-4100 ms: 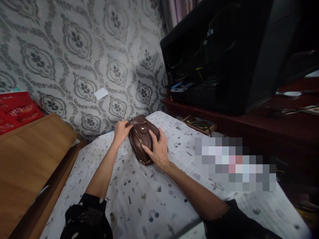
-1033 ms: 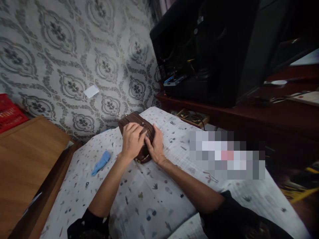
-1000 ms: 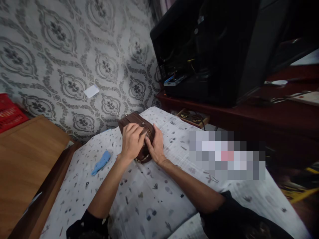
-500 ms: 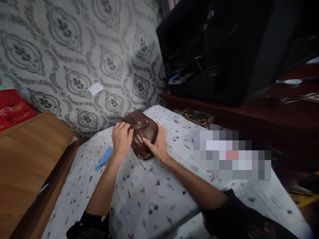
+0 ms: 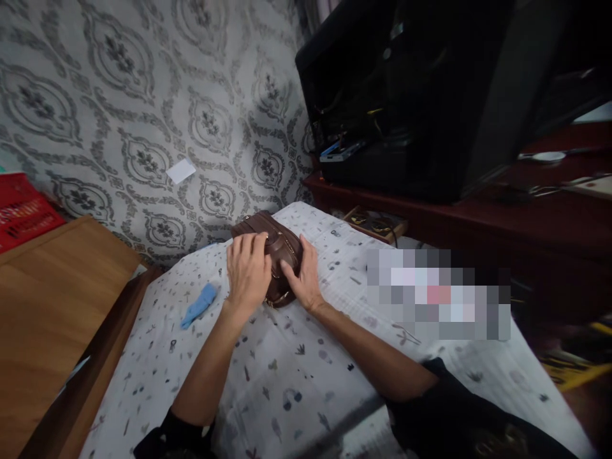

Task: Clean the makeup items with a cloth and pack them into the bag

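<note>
A brown leather handbag (image 5: 255,223) with zips and a handle lies on the patterned white sheet (image 5: 306,370). My left hand (image 5: 248,268) rests over its near left part, fingers curled onto the handle area; the fingertips are partly hidden. Around the bag's right side my right hand (image 5: 305,274) is closed, with the thumb pressed on the top and the fingers along the far side. Left of my left hand lies a crumpled light blue cloth (image 5: 199,306).
A wooden cabinet (image 5: 57,293) with a red bag (image 5: 26,210) on top stands at left. A dark red desk (image 5: 459,210) carries a large black screen (image 5: 411,102). An open drawer (image 5: 375,223) juts out beneath. A blurred patch covers the sheet's right side.
My left hand has shifted right, from the bag's left edge to over its middle, and the handle now lies lower. My right hand keeps its place on the bag.
</note>
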`<action>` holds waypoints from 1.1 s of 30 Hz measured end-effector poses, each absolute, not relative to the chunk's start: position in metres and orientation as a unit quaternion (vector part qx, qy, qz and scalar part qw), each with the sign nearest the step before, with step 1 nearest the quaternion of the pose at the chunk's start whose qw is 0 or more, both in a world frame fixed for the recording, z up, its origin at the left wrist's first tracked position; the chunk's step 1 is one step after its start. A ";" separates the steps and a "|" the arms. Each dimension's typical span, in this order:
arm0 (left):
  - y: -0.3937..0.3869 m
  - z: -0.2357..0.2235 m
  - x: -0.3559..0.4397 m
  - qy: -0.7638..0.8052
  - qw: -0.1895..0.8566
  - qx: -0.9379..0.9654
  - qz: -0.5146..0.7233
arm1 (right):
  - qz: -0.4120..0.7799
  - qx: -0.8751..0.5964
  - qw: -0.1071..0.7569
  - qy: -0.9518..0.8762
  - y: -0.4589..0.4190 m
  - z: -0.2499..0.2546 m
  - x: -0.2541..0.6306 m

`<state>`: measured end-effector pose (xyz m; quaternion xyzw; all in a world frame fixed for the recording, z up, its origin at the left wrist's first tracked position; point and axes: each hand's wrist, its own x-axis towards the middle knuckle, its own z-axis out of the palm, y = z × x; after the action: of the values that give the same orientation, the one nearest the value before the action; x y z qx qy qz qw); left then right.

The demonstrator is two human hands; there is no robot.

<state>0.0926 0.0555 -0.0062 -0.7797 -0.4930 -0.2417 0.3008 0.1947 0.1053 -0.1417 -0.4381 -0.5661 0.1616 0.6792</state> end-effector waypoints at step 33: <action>0.045 -0.056 0.133 -0.420 0.276 -0.808 -0.308 | 0.230 -0.465 0.696 -0.496 0.108 -0.150 0.192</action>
<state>0.1333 0.0450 -0.0562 -0.8077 -0.4200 -0.3084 0.2759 0.1915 0.1076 -0.1500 -0.4649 -0.4962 0.2298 0.6963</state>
